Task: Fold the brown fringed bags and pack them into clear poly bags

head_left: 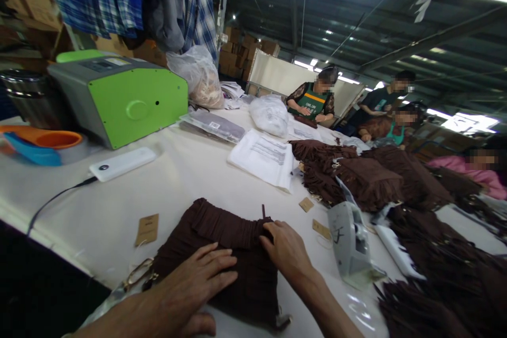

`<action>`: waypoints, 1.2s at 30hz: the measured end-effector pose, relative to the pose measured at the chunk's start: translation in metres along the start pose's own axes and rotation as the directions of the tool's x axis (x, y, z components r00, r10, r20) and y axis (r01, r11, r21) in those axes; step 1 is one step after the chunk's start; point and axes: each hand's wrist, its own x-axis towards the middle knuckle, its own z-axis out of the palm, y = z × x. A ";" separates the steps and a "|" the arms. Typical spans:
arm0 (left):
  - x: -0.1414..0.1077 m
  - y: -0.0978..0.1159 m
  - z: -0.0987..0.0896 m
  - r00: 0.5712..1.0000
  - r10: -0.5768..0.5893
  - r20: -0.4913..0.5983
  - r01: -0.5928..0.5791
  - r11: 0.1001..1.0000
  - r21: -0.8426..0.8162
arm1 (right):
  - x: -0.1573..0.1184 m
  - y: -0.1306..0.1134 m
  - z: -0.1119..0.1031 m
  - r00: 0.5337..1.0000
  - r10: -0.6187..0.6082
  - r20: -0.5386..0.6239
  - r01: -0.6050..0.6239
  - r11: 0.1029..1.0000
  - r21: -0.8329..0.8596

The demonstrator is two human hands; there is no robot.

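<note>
A dark brown bag (237, 235) with a gathered upper edge lies on the white table in front of me. My left hand (198, 280) rests flat on its front, fingers stretched out and slightly apart. At the bag's upper right corner, my right hand (287, 251) pinches the edge between thumb and fingers, close to a thin brown tab (263, 212) that sticks up. Gold-coloured metal hardware (137, 274) shows at the left side of the bag. A brown card tag (147, 229) lies just beyond its left end.
A grey tape dispenser (350, 243) stands at right, near heaped brown fringed bags (368, 177). Printed white plastic bags (263, 158) lie ahead. At left are a green machine (138, 100), a white power bank (122, 162) with a cable, and tape rolls (51, 140). Co-workers sit beyond.
</note>
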 end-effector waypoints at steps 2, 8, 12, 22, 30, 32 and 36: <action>-0.001 -0.005 0.004 1.000 0.012 -0.011 -0.012 1.000 0.009 | 0.005 -0.003 0.007 0.998 0.023 0.051 -0.022 1.000 -0.022; 0.018 0.002 -0.002 0.986 -0.001 -0.166 0.004 1.000 0.018 | -0.001 0.001 0.022 1.000 0.011 -0.014 -0.012 1.000 -0.023; 0.061 0.013 -0.015 0.941 -0.137 -0.309 0.150 0.988 0.020 | -0.015 0.003 0.024 0.980 -0.104 -0.168 0.114 0.992 0.056; 0.157 -0.001 -0.002 0.909 -0.329 -0.255 0.387 0.894 0.227 | -0.035 0.025 0.005 0.942 -0.087 -0.324 0.143 0.977 0.155; 0.154 -0.015 -0.005 0.832 -0.498 -0.244 0.531 0.842 0.096 | -0.005 0.034 -0.002 0.985 0.017 -0.170 0.001 0.995 0.104; 0.154 -0.016 -0.007 0.820 -0.523 -0.234 0.547 0.835 0.052 | 0.005 0.029 -0.005 0.994 0.032 -0.102 -0.027 0.998 0.048; 0.153 -0.021 -0.007 0.805 -0.549 -0.226 0.560 0.828 -0.017 | 0.021 0.019 -0.012 1.000 0.021 0.017 -0.020 0.997 -0.071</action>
